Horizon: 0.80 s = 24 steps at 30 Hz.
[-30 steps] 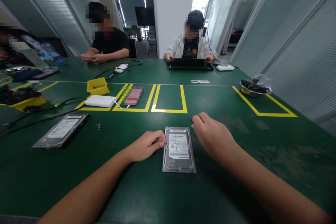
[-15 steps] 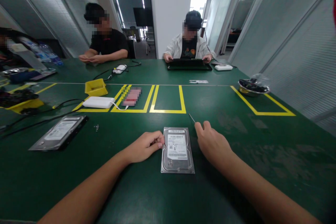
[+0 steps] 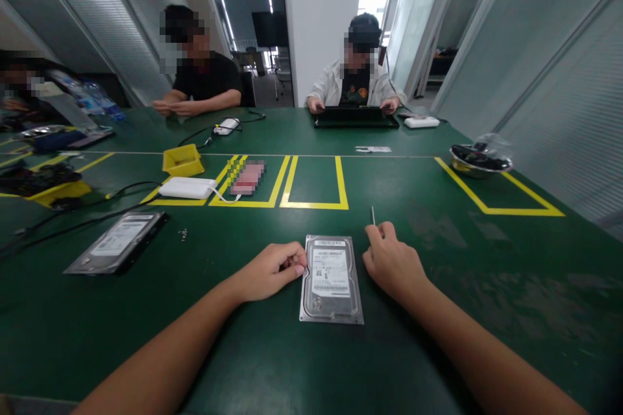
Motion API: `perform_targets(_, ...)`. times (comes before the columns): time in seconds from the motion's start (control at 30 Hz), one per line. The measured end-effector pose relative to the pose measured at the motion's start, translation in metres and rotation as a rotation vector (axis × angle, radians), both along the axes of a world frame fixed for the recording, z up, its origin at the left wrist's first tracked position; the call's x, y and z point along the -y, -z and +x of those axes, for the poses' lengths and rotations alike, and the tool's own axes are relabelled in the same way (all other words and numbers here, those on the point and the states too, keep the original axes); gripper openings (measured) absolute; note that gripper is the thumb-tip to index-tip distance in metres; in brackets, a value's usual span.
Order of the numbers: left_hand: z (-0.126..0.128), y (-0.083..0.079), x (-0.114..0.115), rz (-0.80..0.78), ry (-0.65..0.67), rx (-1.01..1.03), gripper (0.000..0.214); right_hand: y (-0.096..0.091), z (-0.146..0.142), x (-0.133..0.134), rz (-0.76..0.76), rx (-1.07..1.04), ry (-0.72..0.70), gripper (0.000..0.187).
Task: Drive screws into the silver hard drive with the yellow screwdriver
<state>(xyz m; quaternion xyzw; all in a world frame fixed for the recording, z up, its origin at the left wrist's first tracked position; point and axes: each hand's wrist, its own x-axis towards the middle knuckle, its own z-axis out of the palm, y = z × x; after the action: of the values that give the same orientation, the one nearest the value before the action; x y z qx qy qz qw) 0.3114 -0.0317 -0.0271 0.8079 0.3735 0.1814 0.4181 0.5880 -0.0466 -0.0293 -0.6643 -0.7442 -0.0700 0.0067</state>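
1. Green tabletop (image 3: pixel 272 356) under both hands, smooth by judgement: apt to let flat metal skate if pushed from one side.

2. Clasped in the right hand (image 3: pixel 396 262), just right of the hard drive (image 3: pixel 332 279) and apart from it: thin metal tool (image 3: pixel 373 215), tip pointing away from the body. Could slip or skew if pinched too loosely; impossible to tell the handle's shape, being hidden in the grasp.

3. Loosely curled, fingertips at the drive's left edge and seemingly touching: left hand (image 3: pixel 272 272). Cannot tell whether pinching or merely steadying. Might allow turning or sliding if pressing from that side alone, with nothing to brace the right edge.

4. Lying flat between both hands, label up: same hard drive. Likely to end up scratched across label or lid in case of a skidding tip.

5. Farther left, scattered near a second hard drive (image 3: pixel 117 240): tiny silvery pieces (image 3: pixel 183 234), perhaps screws, too small to be sure. Easily swept away by a careless left forearm.

6. Beyond, joined by a short white cable: white power bank (image 3: pixel 187 188) and pink, blurred-out object (image 3: pixel 248 178). Could both be dragged if snagged while reaching forward.

7. Across the table, well apart: person in a pale jacket (image 3: pixel 324 87), holding a dark flat panel (image 3: pixel 357 118). Little danger from there, except through jolting the table.
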Motion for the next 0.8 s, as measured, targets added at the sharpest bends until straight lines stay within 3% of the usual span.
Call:
perform_targets(0.2, 0.001, 0.002, -0.001, 0.022, -0.031, 0.004, 0.012, 0.005, 0.008, -0.002, 0.052, -0.064, -0.024, 0.019)
perform_targets(0.53, 0.005, 0.003, 0.002, 0.115, -0.091, 0.033, 0.017, -0.002, 0.022, 0.000, 0.037, -0.142, 0.011, 0.017)
perform_targets(0.8, 0.011, 0.007, 0.009, 0.240, -0.169, 0.016, 0.017, 0.002, 0.025, 0.003, 0.046, -0.238, -0.050, 0.016)
